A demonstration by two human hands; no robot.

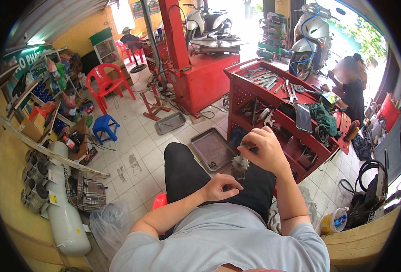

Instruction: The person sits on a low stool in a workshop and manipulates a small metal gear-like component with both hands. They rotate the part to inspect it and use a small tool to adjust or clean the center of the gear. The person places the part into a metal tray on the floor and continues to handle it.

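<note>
My right hand (pixel 260 144) is raised over my right thigh, fingers pinched on a grimy, irregular metal part (pixel 239 167) that hangs below the fingertips; how much of it lies in the grip is hidden. My left hand (pixel 221 188) is just below and left of the part, over my lap, with its fingers curled; whether anything small is in them I cannot make out. A shallow metal tray (pixel 200 144) lies on the tiled floor beyond my knees.
A red tool cart (pixel 280 149) with wrenches stands ahead right. A blue stool (pixel 105 129), red chair (pixel 110 84) and second tray (pixel 170 118) are ahead left. A grey tank (pixel 62 213) lies left. One person (pixel 350 90) crouches by a scooter; another (pixel 130 43) is farther back.
</note>
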